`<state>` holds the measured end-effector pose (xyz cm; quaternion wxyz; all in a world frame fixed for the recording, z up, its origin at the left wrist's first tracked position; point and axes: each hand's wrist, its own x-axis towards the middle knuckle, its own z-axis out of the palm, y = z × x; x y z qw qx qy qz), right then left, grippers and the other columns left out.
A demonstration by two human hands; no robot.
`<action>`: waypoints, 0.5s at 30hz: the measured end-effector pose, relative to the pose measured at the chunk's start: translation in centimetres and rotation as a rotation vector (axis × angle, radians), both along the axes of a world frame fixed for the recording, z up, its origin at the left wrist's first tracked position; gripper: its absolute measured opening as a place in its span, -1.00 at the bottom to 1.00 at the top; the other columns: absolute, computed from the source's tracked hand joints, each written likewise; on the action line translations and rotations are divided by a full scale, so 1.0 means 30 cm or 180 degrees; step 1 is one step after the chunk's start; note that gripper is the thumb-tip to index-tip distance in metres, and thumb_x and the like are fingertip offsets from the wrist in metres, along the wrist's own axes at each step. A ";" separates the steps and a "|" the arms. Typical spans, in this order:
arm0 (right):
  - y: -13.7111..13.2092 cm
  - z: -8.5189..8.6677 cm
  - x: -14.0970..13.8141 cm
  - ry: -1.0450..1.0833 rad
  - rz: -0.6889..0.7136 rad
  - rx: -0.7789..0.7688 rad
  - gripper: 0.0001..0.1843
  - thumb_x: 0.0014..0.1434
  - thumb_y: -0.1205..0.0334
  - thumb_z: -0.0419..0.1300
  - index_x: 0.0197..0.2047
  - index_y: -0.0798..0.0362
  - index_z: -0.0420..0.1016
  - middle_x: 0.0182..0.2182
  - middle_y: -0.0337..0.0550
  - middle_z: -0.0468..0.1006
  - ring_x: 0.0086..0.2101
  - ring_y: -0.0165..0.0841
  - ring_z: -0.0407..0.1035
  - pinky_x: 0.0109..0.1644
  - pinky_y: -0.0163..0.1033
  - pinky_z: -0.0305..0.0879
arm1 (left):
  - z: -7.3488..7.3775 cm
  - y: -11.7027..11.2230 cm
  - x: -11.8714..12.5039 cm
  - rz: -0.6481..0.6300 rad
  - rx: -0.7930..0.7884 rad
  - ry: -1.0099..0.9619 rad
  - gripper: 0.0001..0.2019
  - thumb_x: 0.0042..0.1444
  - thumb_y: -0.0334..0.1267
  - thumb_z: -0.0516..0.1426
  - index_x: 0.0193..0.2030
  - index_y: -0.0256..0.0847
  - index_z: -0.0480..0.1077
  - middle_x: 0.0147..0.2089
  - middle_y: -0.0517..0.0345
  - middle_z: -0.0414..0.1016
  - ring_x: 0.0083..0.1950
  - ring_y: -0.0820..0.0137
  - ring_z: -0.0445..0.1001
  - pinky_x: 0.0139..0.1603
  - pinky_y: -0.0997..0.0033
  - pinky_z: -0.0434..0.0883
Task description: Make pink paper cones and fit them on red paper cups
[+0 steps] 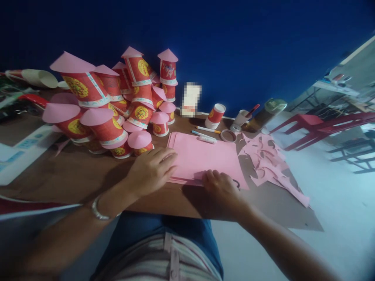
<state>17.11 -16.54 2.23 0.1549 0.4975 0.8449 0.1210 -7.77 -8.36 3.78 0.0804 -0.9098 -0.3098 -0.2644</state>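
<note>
The brown table (164, 201) carries piled red paper cups with pink cone tops (109, 134) on the left and, right of them, a stack of pink paper sheets (208, 158). The sheets look light, bendable and easily creased, likely to slide over each other; a flat pinch at an edge should suit. The left hand (152, 169) lies palm-down, fingers bent at the stack's left edge; the right hand (221, 189) curls over its near edge beside a dark loop (238, 185). Whether either grasps anything, I cannot tell.
</note>
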 end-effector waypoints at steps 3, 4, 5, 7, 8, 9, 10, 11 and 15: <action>0.018 -0.021 0.009 0.0036 0.0052 0.0068 -0.77 0.24 0.38 0.17 -0.03 0.19 0.49 -0.22 0.10 0.49 -0.29 -0.16 0.33 -0.36 -0.12 0.12 | 0.023 0.025 0.017 0.0075 -0.0181 -0.0616 -0.83 0.31 -0.35 0.14 0.00 -0.20 0.47 -0.01 -0.01 0.60 -0.01 0.27 0.57 0.02 0.27 0.50; 0.027 -0.028 0.014 0.0073 0.0094 0.0059 -0.75 0.25 0.35 0.17 0.00 0.19 0.48 -0.20 0.11 0.48 -0.28 -0.16 0.32 -0.35 -0.11 0.13 | 0.035 0.034 0.023 0.0018 -0.0264 -0.0877 -0.84 0.31 -0.36 0.14 -0.02 -0.20 0.47 -0.06 0.02 0.59 -0.05 0.31 0.56 -0.01 0.31 0.50; 0.036 -0.036 0.017 0.0119 0.0153 0.0026 -0.73 0.26 0.33 0.16 0.03 0.18 0.47 -0.18 0.11 0.48 -0.28 -0.16 0.31 -0.33 -0.11 0.12 | 0.050 0.042 0.032 -0.0067 -0.0341 -0.1164 -0.86 0.31 -0.36 0.14 -0.04 -0.20 0.47 -0.12 0.05 0.58 -0.14 0.38 0.55 -0.08 0.37 0.50; 0.053 -0.047 0.022 0.0221 0.0296 -0.0058 -0.71 0.28 0.28 0.15 0.06 0.14 0.44 -0.14 0.12 0.48 -0.26 -0.17 0.29 -0.30 -0.12 0.12 | 0.088 0.058 0.063 -0.0302 -0.0452 -0.1664 -0.89 0.30 -0.37 0.15 -0.09 -0.21 0.49 -0.25 0.13 0.54 -0.29 0.47 0.48 -0.24 0.45 0.45; 0.060 -0.051 0.023 0.0286 0.0354 -0.0085 -0.70 0.29 0.27 0.15 0.08 0.11 0.43 -0.12 0.13 0.47 -0.24 -0.17 0.28 -0.28 -0.12 0.12 | 0.110 0.067 0.085 -0.0426 -0.0459 -0.1896 -0.90 0.29 -0.36 0.16 -0.11 -0.22 0.50 -0.26 0.14 0.54 -0.31 0.48 0.46 -0.27 0.47 0.43; 0.065 -0.052 0.023 0.0358 0.0400 -0.0095 -0.69 0.29 0.27 0.16 0.09 0.09 0.42 -0.11 0.12 0.47 -0.22 -0.17 0.28 -0.25 -0.12 0.13 | 0.131 0.076 0.114 -0.0521 -0.0467 -0.2070 -0.91 0.28 -0.36 0.17 -0.12 -0.23 0.50 -0.24 0.13 0.56 -0.29 0.48 0.47 -0.26 0.47 0.43; 0.069 -0.053 0.023 0.0425 0.0427 -0.0090 -0.68 0.29 0.27 0.17 0.10 0.06 0.42 -0.10 0.12 0.46 -0.21 -0.17 0.27 -0.23 -0.12 0.13 | 0.151 0.085 0.147 -0.0642 -0.0513 -0.2205 -0.92 0.29 -0.35 0.17 -0.14 -0.23 0.51 -0.24 0.13 0.57 -0.28 0.48 0.47 -0.25 0.47 0.42; 0.070 -0.052 0.023 0.0477 0.0450 -0.0079 -0.67 0.28 0.27 0.17 0.12 0.04 0.41 -0.09 0.11 0.46 -0.20 -0.16 0.27 -0.21 -0.12 0.13 | 0.168 0.096 0.184 -0.0836 -0.0589 -0.2300 -0.92 0.29 -0.35 0.17 -0.16 -0.24 0.51 -0.26 0.13 0.58 -0.29 0.49 0.47 -0.26 0.47 0.41; 0.059 -0.049 0.034 0.0471 0.0563 -0.0091 -0.64 0.29 0.27 0.17 0.15 0.01 0.42 -0.08 0.09 0.45 -0.19 -0.17 0.26 -0.18 -0.12 0.15 | 0.186 0.154 0.337 -0.1738 -0.1141 -0.2021 -0.89 0.31 -0.35 0.15 -0.15 -0.26 0.52 -0.27 0.13 0.60 -0.33 0.51 0.46 -0.28 0.47 0.39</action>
